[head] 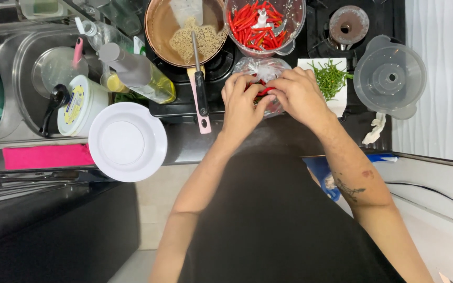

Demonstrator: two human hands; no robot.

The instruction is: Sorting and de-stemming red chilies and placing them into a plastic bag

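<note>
Both hands work at a clear plastic bag of red chillies on the dark counter edge, just in front of the stove.

The plastic bag (262, 71) sits between the pan and the paper of green stems, and a red chilli (265, 91) shows between the fingers. The left hand (241, 102) and right hand (300, 94) are drawn together, fingertips pinched on that chilli. To my eye, a firm grip near the stem end with a clean snap serves best. Just behind the bag stands the chopper bowl (264, 23), already holding red chillies around its blade. The green stems (331, 77) lie on white paper to the right, the chopper lid (390, 77) beyond. A pan (159, 26) with a pink-handled spatula (201, 99) sits left, then an oil bottle (137, 73) and a white plate (127, 141).
</note>
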